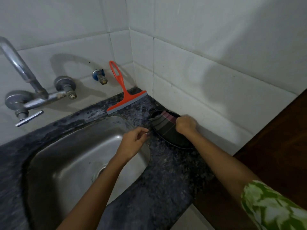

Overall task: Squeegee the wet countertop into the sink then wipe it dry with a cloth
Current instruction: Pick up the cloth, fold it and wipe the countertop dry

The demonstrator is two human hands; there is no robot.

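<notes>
An orange squeegee with a grey blade leans against the tiled back wall, its blade resting on the dark speckled countertop behind the steel sink. A dark striped cloth lies in a shallow black pan at the right wall. My right hand is closed on the cloth's far edge. My left hand hovers over the sink's right rim, fingers loosely curled close to the cloth's near corner; I cannot tell whether it touches the cloth.
A metal wall tap with a long spout juts out over the sink's left side. A small valve sticks out of the back tiles. A brown wooden surface borders the counter on the right.
</notes>
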